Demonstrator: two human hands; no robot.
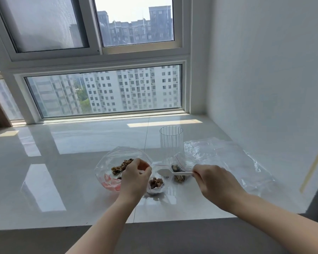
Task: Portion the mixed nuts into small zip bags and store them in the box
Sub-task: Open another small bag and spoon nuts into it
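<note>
At nine o'clock the large bag of mixed nuts (122, 166) slumps open on the glossy table (62, 162) — thin, slippery film, best pinched at its rim, as the left hand (135, 177) does. Centre, a small zip bag (155, 184) holds nuts. At three o'clock the right hand (212, 178) pinches a stiff white spoon (173, 173) — light.

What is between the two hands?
In the head view, a small zip bag of nuts and the white spoon's bowl lie between the left hand and right hand.
</note>
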